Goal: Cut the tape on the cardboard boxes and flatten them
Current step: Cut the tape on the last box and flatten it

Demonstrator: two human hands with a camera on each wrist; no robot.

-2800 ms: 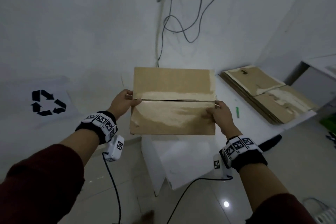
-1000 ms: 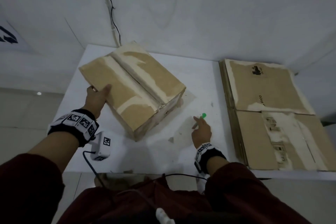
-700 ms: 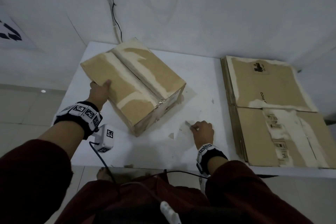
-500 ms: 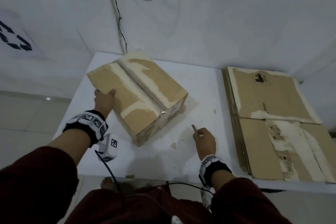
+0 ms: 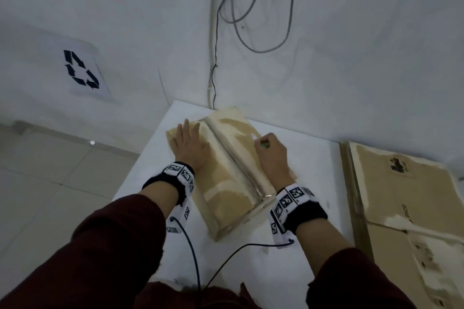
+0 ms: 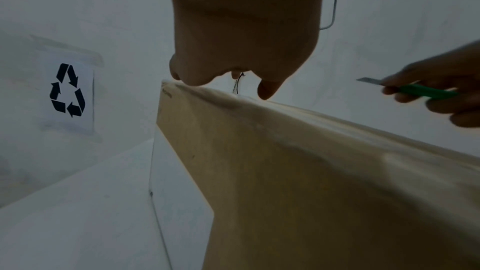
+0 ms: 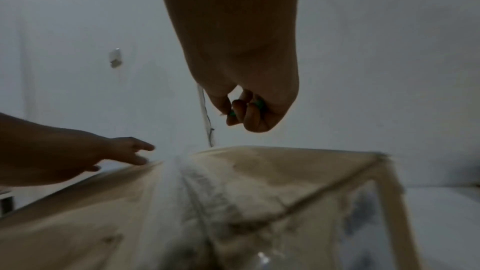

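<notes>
A closed cardboard box (image 5: 231, 183) lies slanted on the white table (image 5: 308, 165), a taped seam (image 5: 226, 150) running down its top. My left hand (image 5: 189, 147) lies flat on the top left flap, fingers straight; in the left wrist view the fingertips (image 6: 265, 91) touch the box's upper edge (image 6: 259, 130). My right hand (image 5: 270, 153) hovers over the right flap, gripping a green-handled box cutter (image 6: 405, 89) with its blade (image 6: 369, 81) pointing towards the seam. In the right wrist view only a bit of the green handle (image 7: 232, 113) shows between curled fingers.
A stack of flattened cardboard (image 5: 406, 208) covers the table's right side. Cables (image 5: 241, 7) hang down the white wall behind the box. A recycling sign (image 5: 80, 70) is taped to the wall at left. Tiled floor (image 5: 50, 183) lies left of the table.
My right hand picked the cutter up off the table and carried it over the box's right flap. My left hand slid from the box's near left side onto its top.
</notes>
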